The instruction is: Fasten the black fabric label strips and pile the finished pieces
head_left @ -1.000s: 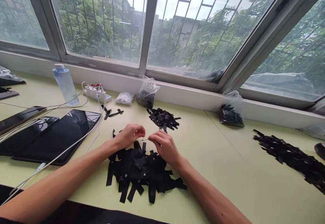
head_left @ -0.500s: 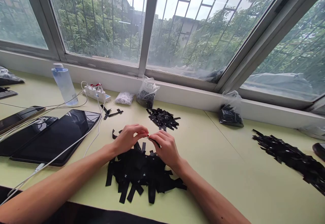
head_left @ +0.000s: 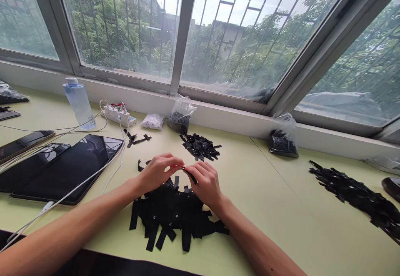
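My left hand (head_left: 158, 171) and my right hand (head_left: 203, 181) meet above a heap of black fabric strips (head_left: 175, 215) on the pale green table (head_left: 259, 209). Both hands pinch the same small black strip (head_left: 189, 174) between thumb and fingertips, fingers curled. The strip's far end slants down under my right fingers. Some strips in the heap carry small white letters. A smaller pile of short folded black pieces (head_left: 200, 146) lies just beyond my hands.
Two dark tablets (head_left: 67, 167) with white cables lie at left, beside a water bottle (head_left: 79, 104) and a power strip (head_left: 119, 115). Plastic bags (head_left: 181, 115) of black pieces stand along the window sill. Another long heap of black strips (head_left: 356, 194) lies at right.
My hands have closed together; the left fingertips now touch the strip held by the right hand. The view has barely shifted.
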Available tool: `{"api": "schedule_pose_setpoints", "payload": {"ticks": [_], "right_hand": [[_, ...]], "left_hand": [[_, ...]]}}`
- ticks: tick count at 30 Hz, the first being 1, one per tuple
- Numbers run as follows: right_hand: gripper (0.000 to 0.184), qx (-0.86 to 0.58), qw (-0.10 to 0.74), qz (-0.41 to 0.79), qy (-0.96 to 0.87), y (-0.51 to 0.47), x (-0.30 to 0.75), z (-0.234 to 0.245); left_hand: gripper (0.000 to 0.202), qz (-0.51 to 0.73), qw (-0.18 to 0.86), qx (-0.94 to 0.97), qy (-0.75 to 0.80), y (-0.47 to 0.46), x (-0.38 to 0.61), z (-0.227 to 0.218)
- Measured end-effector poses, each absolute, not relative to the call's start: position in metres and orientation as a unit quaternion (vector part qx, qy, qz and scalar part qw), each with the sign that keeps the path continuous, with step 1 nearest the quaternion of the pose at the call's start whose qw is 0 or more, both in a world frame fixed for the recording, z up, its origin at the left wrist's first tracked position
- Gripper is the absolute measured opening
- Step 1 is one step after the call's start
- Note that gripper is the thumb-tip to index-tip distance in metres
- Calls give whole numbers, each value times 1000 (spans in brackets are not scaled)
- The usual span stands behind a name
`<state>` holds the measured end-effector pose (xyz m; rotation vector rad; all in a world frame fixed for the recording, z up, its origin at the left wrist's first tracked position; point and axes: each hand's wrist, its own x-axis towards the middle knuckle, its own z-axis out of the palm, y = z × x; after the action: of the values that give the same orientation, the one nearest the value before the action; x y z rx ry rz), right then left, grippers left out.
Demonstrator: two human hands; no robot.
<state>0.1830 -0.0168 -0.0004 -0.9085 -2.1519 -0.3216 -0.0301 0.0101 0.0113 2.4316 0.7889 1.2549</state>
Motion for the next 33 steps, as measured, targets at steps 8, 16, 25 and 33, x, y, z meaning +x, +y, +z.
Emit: {"api": "schedule_pose_setpoints", "payload": {"ticks": [8,16,25,33], "right_hand": [[14,-343,390,-140,-843,-19,184,2],[14,-358,397,-147,-833,-19,184,1],[10,-373,395,-131,-829,-19,182,1],[11,-358,417,-123,-826,-19,181,1]], "left_hand": [[15,455,108,845,259,9,-29,13],[15,461,87,849,243,11,-29,10],[25,447,86,864,217,12,-31,9],[40,425,74,881,194,6,-34,15]]}}
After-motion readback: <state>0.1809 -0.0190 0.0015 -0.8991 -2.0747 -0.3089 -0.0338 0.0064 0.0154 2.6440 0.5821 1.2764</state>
